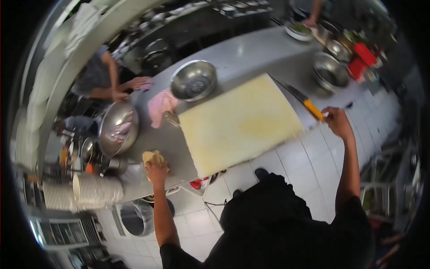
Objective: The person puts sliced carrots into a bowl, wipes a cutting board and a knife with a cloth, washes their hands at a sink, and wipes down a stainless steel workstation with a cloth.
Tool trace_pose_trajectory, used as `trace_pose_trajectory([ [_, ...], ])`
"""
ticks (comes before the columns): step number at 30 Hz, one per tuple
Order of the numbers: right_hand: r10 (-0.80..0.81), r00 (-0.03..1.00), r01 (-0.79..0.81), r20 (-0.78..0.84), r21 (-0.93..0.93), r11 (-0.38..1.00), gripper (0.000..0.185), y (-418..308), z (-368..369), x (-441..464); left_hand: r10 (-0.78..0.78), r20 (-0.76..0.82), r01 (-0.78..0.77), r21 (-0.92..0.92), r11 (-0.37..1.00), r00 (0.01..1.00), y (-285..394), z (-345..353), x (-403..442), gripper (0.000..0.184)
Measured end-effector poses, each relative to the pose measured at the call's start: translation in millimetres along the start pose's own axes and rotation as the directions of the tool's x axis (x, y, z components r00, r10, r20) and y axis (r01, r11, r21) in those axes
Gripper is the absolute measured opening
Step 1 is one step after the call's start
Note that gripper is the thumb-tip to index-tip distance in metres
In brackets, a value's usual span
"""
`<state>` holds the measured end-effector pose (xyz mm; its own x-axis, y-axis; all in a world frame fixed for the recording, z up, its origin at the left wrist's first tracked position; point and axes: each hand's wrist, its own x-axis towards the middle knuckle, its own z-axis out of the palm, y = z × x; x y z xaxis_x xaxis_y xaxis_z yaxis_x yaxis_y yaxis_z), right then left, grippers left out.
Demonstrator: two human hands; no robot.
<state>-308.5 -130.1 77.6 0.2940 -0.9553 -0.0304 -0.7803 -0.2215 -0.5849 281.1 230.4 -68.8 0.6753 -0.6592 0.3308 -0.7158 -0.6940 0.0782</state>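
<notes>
My left hand [156, 172] is closed over a bunched yellow cloth [151, 156] on the steel counter, left of the cutting board. My right hand [338, 122] reaches past the board's right side, its fingers curled at the butt end of a knife's yellow handle [312, 109]. The knife's dark blade points away from me, beside the board's far right corner. Between my hands lies a large pale yellow cutting board [242, 123], its surface bare and stained. Just beyond its far left part sits a steel bowl [194, 80], with a pink cloth [162, 106] beside it.
A steel bowl with fish-like pieces [119, 127] stands at left, near a co-worker's hands [130, 87]. Stacked white containers [96, 187] occupy the counter's left end. At right are another steel bowl [330, 71] and a red object [362, 61]. A second person stands at the far side.
</notes>
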Motion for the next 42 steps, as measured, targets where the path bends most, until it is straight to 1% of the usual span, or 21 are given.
trace_pose_trajectory([
  [1,0.022,1.0,-0.022,-0.017,-0.016,1.0,0.025,8,0,-14,0.049,-0.047,-0.048,0.011,0.999,0.998,-8,6,-2,0.051],
  [4,0.038,0.999,-0.041,-0.037,-0.066,0.997,0.028,20,-1,-41,-0.008,-0.147,-0.037,-0.299,0.954,0.989,-23,18,-3,0.044],
  [8,-0.026,0.996,0.006,-0.083,-0.237,0.972,0.029,55,22,-25,-0.142,-0.122,0.114,-0.214,0.97,0.982,-3,13,-9,0.034],
  [12,-0.087,0.985,0.033,-0.151,-0.331,0.943,0.031,73,53,14,-0.14,-0.124,0.112,-0.213,0.971,0.982,7,7,-22,0.033],
  [14,-0.054,0.995,0.018,-0.08,-0.392,0.92,0.032,66,61,38,-0.187,-0.108,0.162,-0.209,0.964,0.976,13,4,-29,0.03],
  [15,-0.036,0.999,0.016,-0.038,-0.416,0.909,0.033,65,69,50,-0.313,-0.057,0.26,-0.425,0.867,0.948,5,8,-31,0.029],
  [17,-0.044,0.999,0.043,0.009,-0.477,0.878,0.035,78,88,80,-0.49,0.093,0.378,-0.764,0.523,0.867,-16,20,-22,0.028],
  [18,-0.076,0.997,0.06,-0.015,-0.475,0.878,0.034,86,97,87,-0.524,0.408,0.488,-0.873,0.018,0.748,-1,-16,-22,0.035],
  [19,-0.102,0.994,0.073,-0.036,-0.476,0.876,0.034,96,104,89,-0.373,0.434,0.4,-0.901,-0.169,0.82,1,-29,-20,0.039],
  [21,0.031,0.999,-0.019,0.021,-0.441,0.897,0.036,78,94,82,-0.075,0.363,0.266,-0.793,-0.549,0.929,-1,-51,-24,0.046],
  [24,0.095,0.995,-0.091,-0.006,-0.349,0.933,0.039,82,88,103,-0.115,0.467,0.212,-0.59,-0.779,0.877,76,-112,-30,0.055],
  [27,0.171,0.983,-0.16,0.068,-0.147,0.976,0.036,100,76,80,-0.069,0.422,0.152,-0.467,-0.871,0.904,141,-125,-47,0.054],
  [28,0.186,0.976,-0.179,0.114,-0.069,0.981,0.034,96,64,64,0.047,0.36,0.187,-0.366,-0.912,0.932,158,-121,-53,0.054],
  [29,0.174,0.974,-0.201,0.147,0.198,0.959,0.028,87,53,37,0.147,0.28,0.223,-0.263,-0.939,0.949,177,-116,-60,0.055],
  [30,0.147,0.972,-0.215,0.184,0.444,0.87,0.022,75,42,5,0.123,0.31,0.223,-0.31,-0.924,0.943,211,-124,-66,0.056],
  [31,0.127,0.976,-0.206,0.175,0.574,0.793,0.011,55,37,-21,0.099,0.346,0.229,-0.357,-0.905,0.933,245,-132,-70,0.058],
  [32,0.092,0.978,-0.196,0.185,0.688,0.699,0.018,32,33,-45,0.144,0.385,0.273,-0.306,-0.912,0.912,265,-125,-69,0.056],
  [34,-0.076,0.973,-0.122,0.22,0.76,0.638,0.023,6,36,-72,0.236,0.41,0.333,-0.183,-0.925,0.881,309,-125,-65,0.054],
  [38,-0.156,0.973,-0.023,0.168,0.748,0.663,0.032,-29,42,-96,0.337,0.366,0.387,-0.072,-0.919,0.868,385,-138,-65,0.049],
  [41,-0.255,0.966,0.176,0.048,0.601,0.78,0.038,-32,57,-97,0.302,0.251,0.383,-0.402,-0.832,0.92,421,-147,-82,0.052],
  [42,-0.216,0.973,0.148,0.086,0.485,0.862,0.04,-43,48,-103,0.256,0.207,0.329,-0.63,-0.703,0.944,435,-148,-93,0.056],
])
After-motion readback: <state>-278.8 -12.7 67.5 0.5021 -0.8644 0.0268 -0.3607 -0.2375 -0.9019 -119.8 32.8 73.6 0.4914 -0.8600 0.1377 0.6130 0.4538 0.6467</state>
